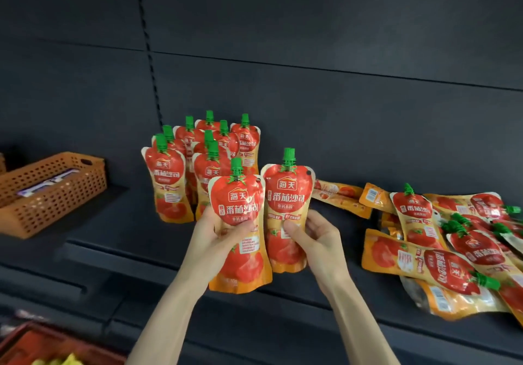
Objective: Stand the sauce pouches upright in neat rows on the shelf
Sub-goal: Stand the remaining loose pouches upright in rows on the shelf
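Observation:
My left hand grips a red and orange sauce pouch with a green cap, held upright in front of the dark shelf. My right hand holds a second upright pouch just right of the first, thumb on its front. Behind them several pouches stand upright in rows at the back of the shelf. A loose heap of pouches lies flat on the shelf to the right.
An orange perforated basket sits on the shelf at the left with a packet inside. The dark back panel rises behind the pouches. A red crate edge shows at the bottom left, below the shelf.

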The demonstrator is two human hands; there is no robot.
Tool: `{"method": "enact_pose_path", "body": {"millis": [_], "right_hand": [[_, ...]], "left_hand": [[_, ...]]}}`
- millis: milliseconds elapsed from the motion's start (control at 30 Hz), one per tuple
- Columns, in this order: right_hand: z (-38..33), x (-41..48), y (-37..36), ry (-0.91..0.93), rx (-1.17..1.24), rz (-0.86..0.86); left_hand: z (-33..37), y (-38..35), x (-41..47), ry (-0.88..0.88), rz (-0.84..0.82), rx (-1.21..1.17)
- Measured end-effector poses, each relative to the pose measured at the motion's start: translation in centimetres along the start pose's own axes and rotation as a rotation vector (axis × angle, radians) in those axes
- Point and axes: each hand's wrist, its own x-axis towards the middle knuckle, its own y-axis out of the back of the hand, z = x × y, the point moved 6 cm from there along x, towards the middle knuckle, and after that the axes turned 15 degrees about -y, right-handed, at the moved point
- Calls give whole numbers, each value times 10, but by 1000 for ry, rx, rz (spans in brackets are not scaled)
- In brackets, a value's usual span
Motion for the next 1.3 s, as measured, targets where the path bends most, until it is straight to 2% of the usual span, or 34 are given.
{"method": "enact_pose_path", "body": {"millis": [267,533,633,733,867,1033,1300], "right_hand": [[33,-8,-93,43,20,143],[32,4,-133,65,-60,244],[34,17,-139,51,-85,253],[44,28,-142,20,-117,239],[59,34,-143,11,-247,248],[65,41,-147,15,-291,282],[72,38,-152,39,-378,335]], "left_hand": [[-10,103,6,-22,-23,65],[-14,156,32,-35,-29,7],[-23,165,44,-25,-22,-32],[-38,169,51,19,-83,-55],[-54,174,42,23,-155,22],[-70,186,40,-61,-137,202],[-81,200,48,-71,-181,201]]}}
